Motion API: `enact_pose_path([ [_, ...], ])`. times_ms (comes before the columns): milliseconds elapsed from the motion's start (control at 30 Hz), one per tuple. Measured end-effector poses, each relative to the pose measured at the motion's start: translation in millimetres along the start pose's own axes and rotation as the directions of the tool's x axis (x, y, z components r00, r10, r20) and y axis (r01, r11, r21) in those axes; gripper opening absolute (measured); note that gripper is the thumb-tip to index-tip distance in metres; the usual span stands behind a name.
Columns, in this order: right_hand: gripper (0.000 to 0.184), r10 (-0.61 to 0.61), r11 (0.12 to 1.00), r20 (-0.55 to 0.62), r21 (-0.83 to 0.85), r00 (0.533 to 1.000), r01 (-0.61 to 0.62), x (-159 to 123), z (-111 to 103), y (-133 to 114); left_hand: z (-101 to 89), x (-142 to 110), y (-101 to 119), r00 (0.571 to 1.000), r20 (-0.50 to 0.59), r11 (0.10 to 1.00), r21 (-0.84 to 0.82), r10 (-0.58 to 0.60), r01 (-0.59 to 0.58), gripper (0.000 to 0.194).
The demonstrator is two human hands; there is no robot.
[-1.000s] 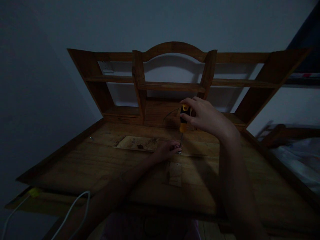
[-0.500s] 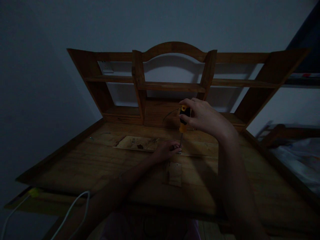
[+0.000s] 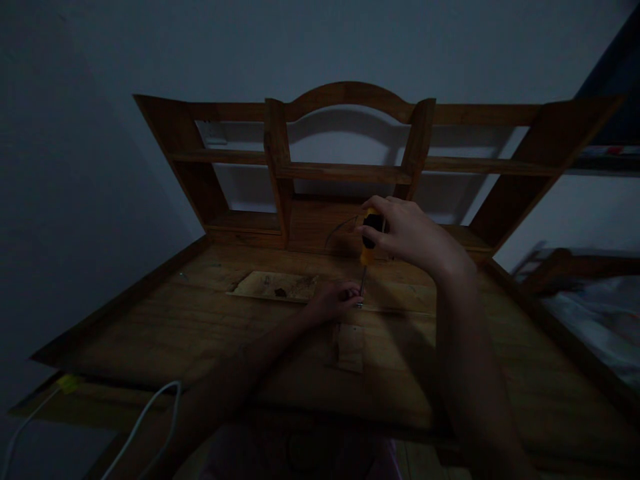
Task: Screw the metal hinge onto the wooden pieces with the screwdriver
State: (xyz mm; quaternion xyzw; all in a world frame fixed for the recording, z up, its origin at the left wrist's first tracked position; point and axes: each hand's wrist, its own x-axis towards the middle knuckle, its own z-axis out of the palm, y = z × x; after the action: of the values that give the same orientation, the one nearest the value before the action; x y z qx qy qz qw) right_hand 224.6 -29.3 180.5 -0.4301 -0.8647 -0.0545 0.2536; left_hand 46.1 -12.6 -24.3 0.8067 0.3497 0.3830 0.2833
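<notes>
With the small metal piece (image 3: 359, 305) as our clock's centre, the yellow-and-black screwdriver (image 3: 367, 256) rises nearly upright toward twelve o'clock, its thin shaft ending at or just beside that shiny piece. Our right hand (image 3: 417, 240), between one and two o'clock, pinches the chunky handle between thumb and fingers. Our left hand (image 3: 327, 303) lies at nine o'clock, fingers bunched around the shaft's lower end; we cannot tell whether they pinch anything. If the handle tilts or we press off-centre, the tip could skid into those close fingertips or score the worktop (image 3: 200, 327); the dim light and our own shadow make misjudging likelier. The worktop is grained wood, with a pale, rough-surfaced patch (image 3: 255, 285) farther toward nine and a flat wooden piece (image 3: 351, 350) at six. Arched wooden shelving (image 3: 345, 173) stands at twelve.
</notes>
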Motion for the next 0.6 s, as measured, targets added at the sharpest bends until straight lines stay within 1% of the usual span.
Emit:
enact_pose_path([
  [133, 0.036, 0.014, 1.000, 0.007, -0.014, 1.000, -0.014, 1, -1, -1, 0.1, 0, 0, 1.000, 0.004, 1.000, -0.018, 0.001, -0.001, 0.017],
  [367, 0.046, -0.038, 0.999, -0.005, 0.005, 0.999, 0.038, -2, -6, -5, 2.3, 0, -7, 1.000, -0.008, 1.000, -0.025, 0.007, -0.008, 0.016],
  [433, 0.041, -0.029, 1.000, -0.009, -0.010, 1.000, 0.029, -3, -6, -5, 2.5, 0, -9, 1.000, 0.004, 1.000, -0.030, 0.004, -0.004, 0.017],
  [533, 0.028, 0.013, 0.998, -0.025, -0.058, 1.000, -0.014, -1, -4, -5, 2.1, 0, -10, 1.000, 0.009, 1.000, -0.030, 0.010, -0.010, 0.018],
  [600, 0.027, 0.035, 0.996, -0.038, -0.080, 0.999, -0.038, 1, -3, -4, 1.8, 0, -8, 1.000, 0.009, 0.999, -0.037, 0.006, -0.005, 0.019],
])
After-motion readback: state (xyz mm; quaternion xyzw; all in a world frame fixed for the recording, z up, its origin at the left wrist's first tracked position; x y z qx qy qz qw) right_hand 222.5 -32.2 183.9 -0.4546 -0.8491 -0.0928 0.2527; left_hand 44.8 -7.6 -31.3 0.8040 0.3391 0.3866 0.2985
